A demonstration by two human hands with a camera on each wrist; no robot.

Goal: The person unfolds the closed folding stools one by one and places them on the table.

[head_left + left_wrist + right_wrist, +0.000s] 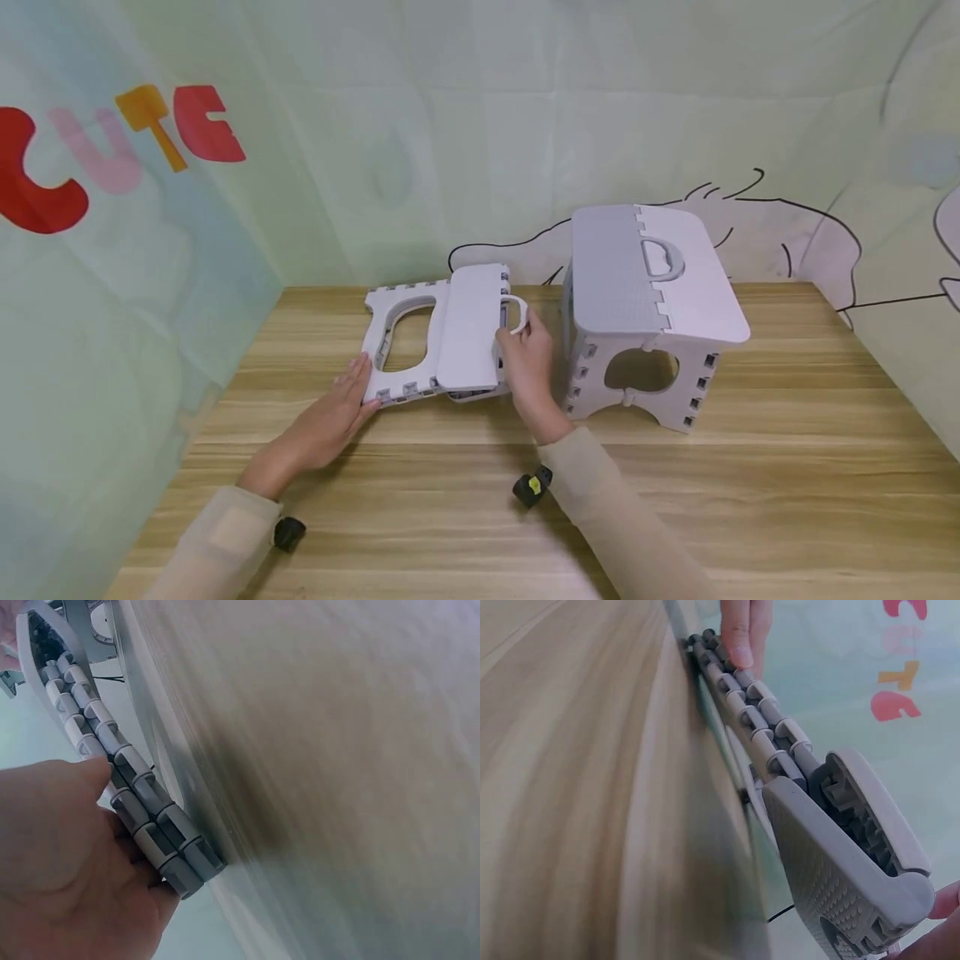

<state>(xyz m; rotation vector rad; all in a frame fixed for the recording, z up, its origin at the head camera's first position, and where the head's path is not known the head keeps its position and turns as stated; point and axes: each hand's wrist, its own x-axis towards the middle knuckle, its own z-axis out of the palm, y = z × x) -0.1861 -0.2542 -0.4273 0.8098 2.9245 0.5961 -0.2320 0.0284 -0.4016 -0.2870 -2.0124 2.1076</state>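
A white and grey plastic folding stool [471, 329], folded nearly flat, lies at the table's back left in the head view. My left hand [333, 421] holds its leg end at the near corner, with the thumb along the side edge. At the other end, my right hand [527, 367] grips the looped carry handle [517, 310]. The right wrist view shows the stool's two seat halves [840, 855] folded together with a narrow gap between them. In the left wrist view the stool's hinged side edge [124, 772] runs away from my thumb.
A second folding stool [652, 275] stands unfolded to the right, close to my right hand. Both are on a wood-grain table [420, 500]. A printed cloth backdrop [480, 150] hangs behind the table and along its sides. Black devices [533, 487] are strapped at both wrists.
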